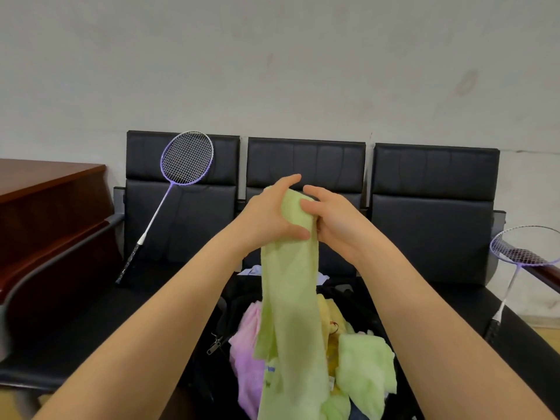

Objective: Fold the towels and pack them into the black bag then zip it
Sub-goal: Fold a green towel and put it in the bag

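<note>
Nearest, low centre: black bag open on seat, zipper pull visible at left edge; pink towel, yellow towel, second green towel heaped loose inside. Above heap: green towel hanging, long axis vertical, directly below both hands. Left hand gripping top end, thumb across front. Right hand pinching same end, fingers curled. Hands touching, equally near. Beyond: racket propped against black chairs.

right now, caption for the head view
Both hands hold up a green towel over the black bag.
</note>
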Demonstrator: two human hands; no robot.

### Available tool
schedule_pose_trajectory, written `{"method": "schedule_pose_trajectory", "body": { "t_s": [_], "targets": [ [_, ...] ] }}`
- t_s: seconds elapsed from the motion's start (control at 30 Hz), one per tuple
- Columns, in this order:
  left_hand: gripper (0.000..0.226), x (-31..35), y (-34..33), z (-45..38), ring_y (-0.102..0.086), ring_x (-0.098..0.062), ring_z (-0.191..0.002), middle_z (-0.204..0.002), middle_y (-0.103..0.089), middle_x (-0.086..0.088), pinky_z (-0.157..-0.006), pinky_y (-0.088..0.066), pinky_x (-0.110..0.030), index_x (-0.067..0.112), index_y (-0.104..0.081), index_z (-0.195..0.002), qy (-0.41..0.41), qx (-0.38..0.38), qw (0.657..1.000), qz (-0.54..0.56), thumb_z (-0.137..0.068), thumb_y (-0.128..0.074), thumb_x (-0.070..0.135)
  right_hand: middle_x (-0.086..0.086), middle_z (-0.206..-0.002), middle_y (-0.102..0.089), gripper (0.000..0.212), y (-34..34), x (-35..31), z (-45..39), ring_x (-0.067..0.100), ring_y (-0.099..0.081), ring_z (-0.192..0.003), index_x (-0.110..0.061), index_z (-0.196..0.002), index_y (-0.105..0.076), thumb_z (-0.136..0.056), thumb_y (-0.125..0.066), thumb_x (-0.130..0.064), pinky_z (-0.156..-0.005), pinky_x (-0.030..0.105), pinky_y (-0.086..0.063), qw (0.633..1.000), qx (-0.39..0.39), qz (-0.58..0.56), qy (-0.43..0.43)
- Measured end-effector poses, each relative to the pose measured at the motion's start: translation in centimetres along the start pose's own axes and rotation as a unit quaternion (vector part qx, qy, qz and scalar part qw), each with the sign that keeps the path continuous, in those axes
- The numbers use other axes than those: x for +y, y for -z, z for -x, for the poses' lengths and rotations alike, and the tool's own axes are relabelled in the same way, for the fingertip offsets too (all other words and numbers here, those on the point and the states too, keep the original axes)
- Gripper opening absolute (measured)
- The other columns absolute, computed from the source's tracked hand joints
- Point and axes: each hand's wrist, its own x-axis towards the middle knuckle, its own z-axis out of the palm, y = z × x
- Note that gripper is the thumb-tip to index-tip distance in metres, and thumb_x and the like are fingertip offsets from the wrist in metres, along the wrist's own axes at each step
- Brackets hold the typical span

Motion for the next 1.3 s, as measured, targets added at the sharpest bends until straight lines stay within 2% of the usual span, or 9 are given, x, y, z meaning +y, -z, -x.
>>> {"method": "schedule_pose_trajectory", "body": {
  "t_s": [0.17,0.47,0.63,0.77,0.87,1.0,1.07,1.17,1.3],
  "targets": [
    [0.069,0.8,-0.1,-0.5,-0.048,-0.026,-0.120,-0.123,-0.058,-0.002,-0.089,-0.041,-0.035,0.031,-0.046,-0.135,0.005,0.065,0.982,-0.175,-0.073,-0.077,0.033,0.004,-0.140,-0.050,0.052,-0.6,-1.5,0.0,0.024,-0.058,-0.117,-0.021,-0.149,-0.034,-0.099,-0.050,-0.016,-0.103,0.047,-0.047,0.999,0.002,0.036,0.022],
    [0.038,0.7,0.5,-1.1,-0.056,-0.015,-0.097,-0.093,-0.059,0.007,-0.076,-0.044,-0.027,0.023,-0.067,-0.104,0.002,0.072,0.996,-0.054,-0.069,-0.082,0.022,0.006,-0.127,-0.059,0.053,1.0,-2.6,0.6,0.026,-0.063,-0.111,-0.026,-0.148,-0.035,-0.099,-0.049,-0.041,-0.100,0.050,-0.049,0.999,-0.003,0.047,-0.003],
    [0.034,0.9,-1.1,-1.0,-0.055,-0.018,-0.096,-0.094,-0.056,0.006,-0.083,-0.048,-0.035,0.029,-0.067,-0.107,-0.029,0.109,0.986,-0.122,-0.074,-0.076,0.028,0.013,-0.118,-0.066,0.032,0.7,-2.3,0.8,0.027,-0.066,-0.107,-0.026,-0.111,-0.056,-0.099,-0.040,-0.051,-0.099,0.049,-0.050,0.996,-0.020,0.079,-0.022],
    [0.016,1.0,-1.3,-1.3,-0.057,-0.018,-0.091,-0.086,-0.057,0.006,-0.081,-0.049,-0.037,0.026,-0.068,-0.092,-0.045,0.113,0.986,-0.117,-0.077,-0.073,0.025,0.001,-0.098,-0.074,0.051,1.3,-1.6,0.9,0.017,-0.071,-0.086,-0.030,-0.143,-0.038,-0.098,-0.041,-0.054,-0.085,0.039,-0.056,0.998,-0.037,-0.026,-0.037],
    [0.011,1.0,-0.7,-1.5,-0.059,-0.017,-0.092,-0.086,-0.063,0.007,-0.084,-0.050,-0.039,0.025,-0.064,-0.084,-0.026,0.090,0.994,-0.064,-0.079,-0.072,0.023,0.004,-0.088,-0.076,0.057,2.2,-1.4,1.3,0.019,-0.073,-0.083,-0.028,-0.147,-0.034,-0.097,-0.042,-0.055,-0.077,0.037,-0.057,0.999,-0.031,-0.002,-0.043],
    [0.015,0.6,-0.3,-1.8,-0.061,-0.020,-0.099,-0.099,-0.064,-0.001,-0.081,-0.053,-0.038,0.026,-0.062,-0.084,0.019,0.065,0.997,0.048,-0.078,-0.075,0.022,0.003,-0.092,-0.076,0.037,3.3,-1.2,1.5,0.018,-0.072,-0.089,-0.022,-0.121,-0.063,-0.096,-0.052,-0.047,-0.082,0.035,-0.059,0.991,0.040,0.123,0.024],
    [0.020,0.3,-0.5,-1.9,-0.062,-0.022,-0.099,-0.108,-0.062,-0.003,-0.080,-0.055,-0.039,0.029,-0.062,-0.087,0.044,0.053,0.992,0.109,-0.076,-0.078,0.025,0.001,-0.099,-0.075,0.028,3.5,-0.9,1.7,0.015,-0.071,-0.094,-0.025,-0.119,-0.065,-0.093,-0.062,-0.035,-0.080,0.030,-0.058,0.990,0.018,0.123,0.064],
    [0.027,0.3,-0.6,-1.9,-0.065,-0.025,-0.098,-0.114,-0.062,-0.008,-0.083,-0.056,-0.043,0.027,-0.062,-0.102,0.072,0.037,0.982,0.170,-0.080,-0.076,0.020,0.005,-0.104,-0.075,0.053,3.3,-0.6,1.6,0.016,-0.071,-0.098,-0.027,-0.132,-0.054,-0.085,-0.071,-0.010,-0.088,0.033,-0.056,0.991,-0.060,0.109,0.049],
    [0.081,-0.3,0.2,-1.3,-0.062,-0.026,-0.111,-0.128,-0.057,-0.007,-0.095,-0.052,-0.046,0.031,-0.047,-0.134,0.070,-0.076,0.976,0.193,-0.063,-0.084,0.016,0.008,-0.101,-0.075,0.055,2.9,-0.4,1.4,0.018,-0.073,-0.092,-0.013,-0.129,-0.060,-0.078,-0.072,0.006,-0.084,0.031,-0.058,0.989,-0.031,0.128,0.073]
  ]
}}
